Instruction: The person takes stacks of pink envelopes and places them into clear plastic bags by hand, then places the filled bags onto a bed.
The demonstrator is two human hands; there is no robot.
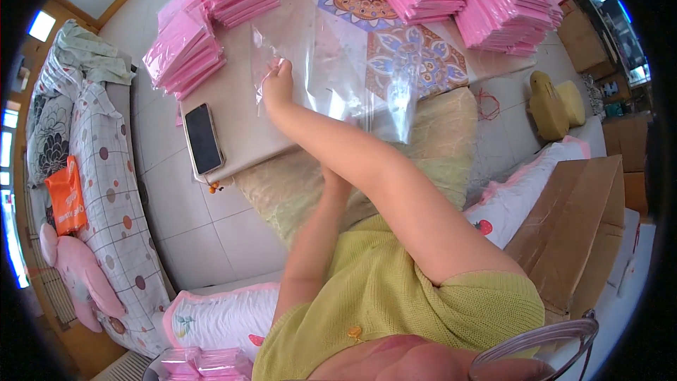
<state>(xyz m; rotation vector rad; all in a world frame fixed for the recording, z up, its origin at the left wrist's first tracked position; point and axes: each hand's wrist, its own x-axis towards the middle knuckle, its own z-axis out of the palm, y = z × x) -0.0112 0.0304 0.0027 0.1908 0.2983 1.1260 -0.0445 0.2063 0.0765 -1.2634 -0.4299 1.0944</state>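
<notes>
My right hand (277, 83) reaches across to the left part of the table (238, 132), its fingers closed on the left end of a clear plastic bag (338, 79) that lies over the tabletop. My left forearm passes beneath the right one, and the left hand is hidden behind it, near the bag's lower edge. A phone (204, 139) with a dark screen lies at the table's left corner. Stacks of pink items in clear wrapping (185, 50) stand to the left and along the far side. A patterned mat (418, 61) shows under and beside the bag.
More pink stacks (510, 5) stand at the far right. A translucent cloth (444, 143) hangs over the near edge. Cardboard boxes (566, 233) are at the right, a sofa with a dotted cover (108, 196) at the left. Wrapped pink packs (206, 364) sit at the bottom left.
</notes>
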